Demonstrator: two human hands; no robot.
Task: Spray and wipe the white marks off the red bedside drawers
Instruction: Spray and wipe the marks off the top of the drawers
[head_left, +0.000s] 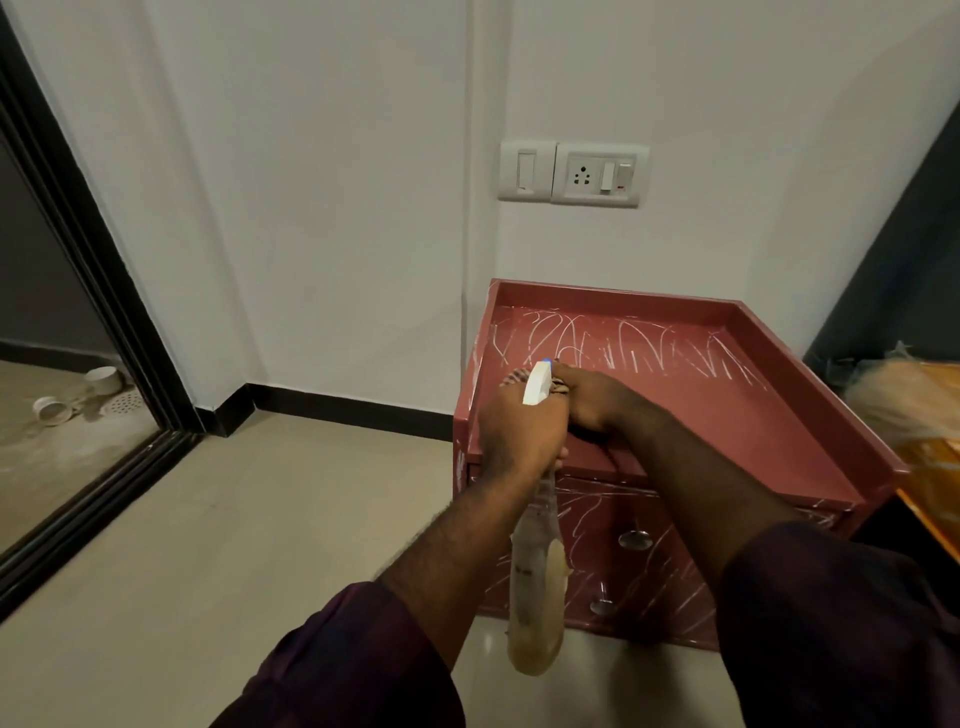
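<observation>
Holds bottle by its neck in the left grip at the drawers' front-left corner, points its nozzle at the marks along the far edge, and clutches cloth in the right grip, nearer them.

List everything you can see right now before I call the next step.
red bedside drawers: one, red, against the wall, right of centre
white marks: many, white, across the top and drawer fronts
knobs: two, silver, on the drawer fronts
spray bottle: one, clear with white head, in the left hand
cloth: one, checked, beside the spray head
switch plates: two, white, on the wall above the drawers
pipe fittings: two, white, on the floor beyond the black door frame
left hand: grips the bottle's neck
right hand: holds the cloth on the drawers' top
</observation>
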